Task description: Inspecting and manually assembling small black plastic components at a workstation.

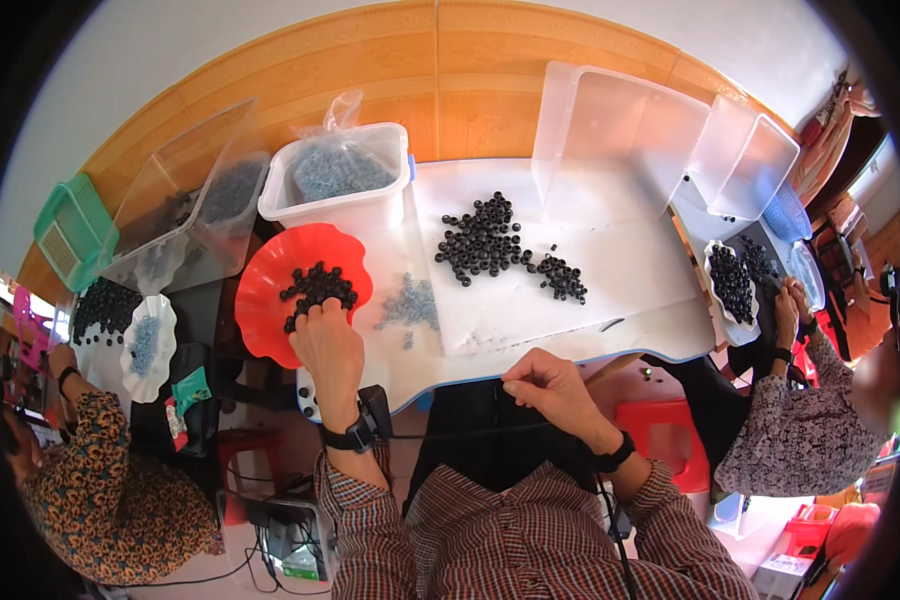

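Black rings lie heaped in the red dish, left of centre, and the left hand digs into them, fingers curled. The right hand, lower centre, is loosely clenched at the white table edge; whether it grips anything, I cannot tell. Another pile of rings lies above.

white tabletop | centre: loose heap of black rings | left edge: red scalloped dish, small blue parts beside it | far left corner: white tub | far edge: clear lidded bins

White wall, wooden floor, red stool, daylight.
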Motion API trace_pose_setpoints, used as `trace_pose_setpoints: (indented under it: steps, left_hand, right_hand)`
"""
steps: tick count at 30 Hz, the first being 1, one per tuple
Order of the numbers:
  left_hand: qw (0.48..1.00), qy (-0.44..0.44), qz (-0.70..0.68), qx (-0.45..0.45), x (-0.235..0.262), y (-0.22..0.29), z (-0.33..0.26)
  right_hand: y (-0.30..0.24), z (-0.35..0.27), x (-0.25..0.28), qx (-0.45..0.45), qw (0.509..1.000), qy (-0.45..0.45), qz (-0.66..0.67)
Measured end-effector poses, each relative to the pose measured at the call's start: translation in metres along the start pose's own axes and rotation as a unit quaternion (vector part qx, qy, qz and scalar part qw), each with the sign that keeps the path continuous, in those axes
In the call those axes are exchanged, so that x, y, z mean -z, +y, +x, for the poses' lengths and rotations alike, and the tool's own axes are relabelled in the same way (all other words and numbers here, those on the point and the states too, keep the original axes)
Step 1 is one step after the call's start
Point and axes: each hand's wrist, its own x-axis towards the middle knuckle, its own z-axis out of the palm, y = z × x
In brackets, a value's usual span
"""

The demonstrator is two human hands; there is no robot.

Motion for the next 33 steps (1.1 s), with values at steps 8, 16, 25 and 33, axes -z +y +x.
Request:
trace_pose_setpoints:
  steps: [8, 16, 25, 33]
  left_hand:
    - [0.999, 0.033, -0.002, 0.017, -0.023, -0.012, 0.005]
    - [0.987, 0.046, -0.150, 0.022, -0.004, 0.002, -0.008]
    - [0.947, 0.104, -0.303, -0.026, -0.002, 0.003, -0.013]
    - [0.904, 0.212, -0.369, 0.029, 0.021, 0.047, -0.043]
  right_hand:
    - [0.003, 0.001, -0.003, 0.010, 1.000, 0.011, -0.001]
    - [0.008, 0.002, 0.002, 0.006, 0.998, 0.007, -0.059]
    - [0.008, 0.007, 0.000, 0.054, 0.991, -0.033, -0.115]
    - [-0.006, 0.038, 0.030, 0.121, 0.956, 0.046, -0.265]
